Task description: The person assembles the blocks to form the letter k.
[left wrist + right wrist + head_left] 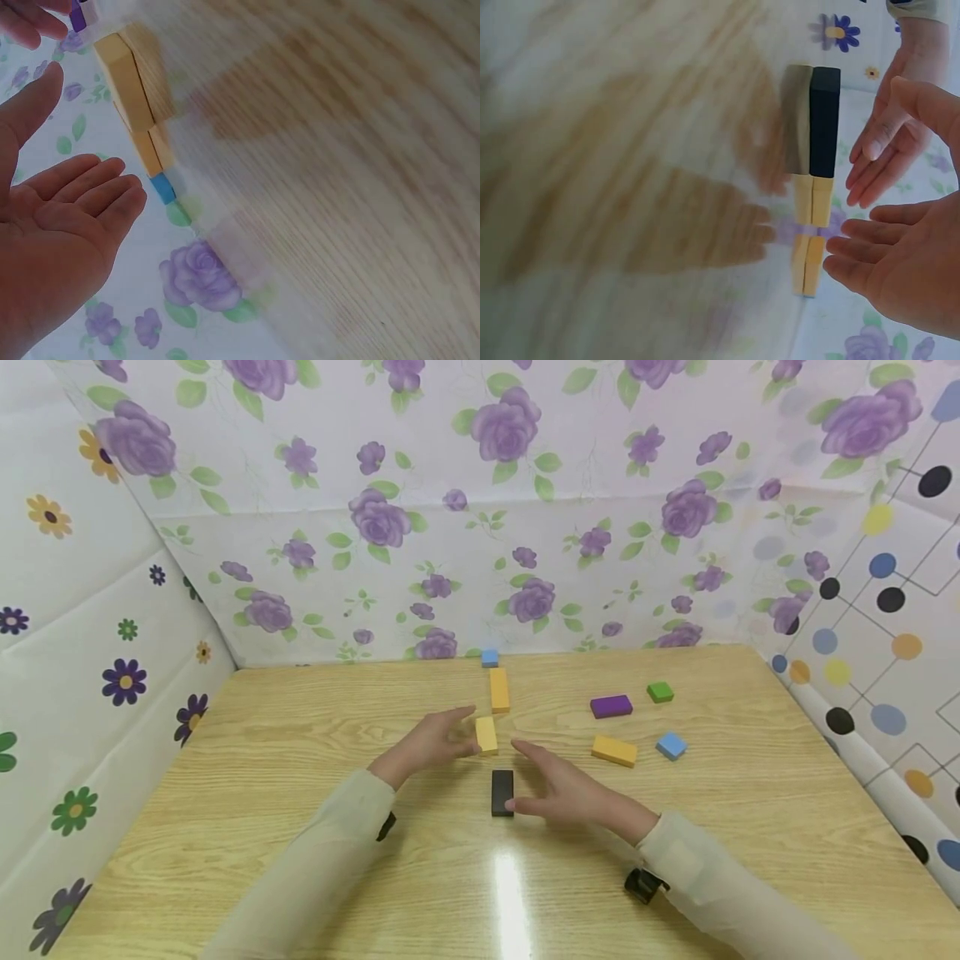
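We're holding left grip [427,745] and right grip [566,792] spread; yellow block [487,736] lying between, long axis forward, left nearer.

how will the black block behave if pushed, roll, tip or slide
The black block probably won't roll, given its flat faces. Tipping end over end seems unlikely, since it lies lengthwise on the table. It may slide fairly easily, as that glossy table reflects it.

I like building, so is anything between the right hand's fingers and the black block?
Nothing visible stands between the fingers of the right hand and the black block. In the head view, the thumb overlaps its right edge; contact unclear.
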A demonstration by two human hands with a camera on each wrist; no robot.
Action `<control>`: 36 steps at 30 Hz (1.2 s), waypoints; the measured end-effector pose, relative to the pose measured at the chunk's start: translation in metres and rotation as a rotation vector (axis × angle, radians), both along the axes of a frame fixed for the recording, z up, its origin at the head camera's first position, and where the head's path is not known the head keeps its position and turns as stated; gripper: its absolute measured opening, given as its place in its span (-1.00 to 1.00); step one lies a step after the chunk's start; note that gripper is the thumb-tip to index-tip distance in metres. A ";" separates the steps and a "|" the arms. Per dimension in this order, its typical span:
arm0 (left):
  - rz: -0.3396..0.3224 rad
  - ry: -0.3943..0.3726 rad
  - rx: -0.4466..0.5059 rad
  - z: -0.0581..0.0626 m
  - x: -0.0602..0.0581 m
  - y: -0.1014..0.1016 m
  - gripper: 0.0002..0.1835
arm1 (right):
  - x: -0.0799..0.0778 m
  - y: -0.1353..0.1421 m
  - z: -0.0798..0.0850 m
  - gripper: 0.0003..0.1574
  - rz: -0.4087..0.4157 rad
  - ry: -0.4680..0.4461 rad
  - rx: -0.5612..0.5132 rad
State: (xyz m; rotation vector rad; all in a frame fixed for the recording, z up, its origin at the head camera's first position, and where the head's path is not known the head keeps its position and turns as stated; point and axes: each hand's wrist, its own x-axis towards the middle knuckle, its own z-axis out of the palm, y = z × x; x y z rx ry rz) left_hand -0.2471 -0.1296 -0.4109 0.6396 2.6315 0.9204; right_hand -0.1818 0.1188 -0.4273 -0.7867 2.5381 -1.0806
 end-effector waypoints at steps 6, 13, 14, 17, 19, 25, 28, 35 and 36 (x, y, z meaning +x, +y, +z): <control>-0.004 -0.021 -0.032 -0.003 -0.003 0.005 -0.19 | 0.002 0.000 -0.004 0.14 0.019 0.018 0.027; -0.018 0.015 -0.075 -0.008 -0.006 0.009 -0.20 | 0.003 0.000 -0.005 0.07 0.065 0.025 0.043; -0.019 0.019 -0.082 -0.008 -0.006 0.010 -0.20 | 0.003 -0.001 -0.005 0.07 0.073 0.024 0.045; -0.023 0.023 -0.104 -0.009 -0.007 0.011 -0.20 | 0.003 -0.001 -0.006 0.04 0.086 0.024 0.045; -0.025 0.023 -0.115 -0.009 -0.008 0.011 -0.20 | 0.003 -0.001 -0.007 0.02 0.090 0.024 0.048; -0.017 0.029 -0.129 -0.010 -0.009 0.013 -0.23 | 0.003 -0.002 -0.008 -0.03 0.088 0.040 0.071; -0.018 0.039 -0.140 -0.010 -0.010 0.014 -0.24 | 0.004 -0.003 -0.006 -0.06 0.088 0.034 0.076; -0.021 0.057 -0.143 -0.013 -0.011 0.015 -0.26 | 0.005 -0.005 -0.006 -0.11 0.076 0.039 0.076; -0.019 0.057 -0.143 -0.013 -0.011 0.015 -0.26 | 0.004 -0.005 -0.006 -0.11 0.072 0.041 0.077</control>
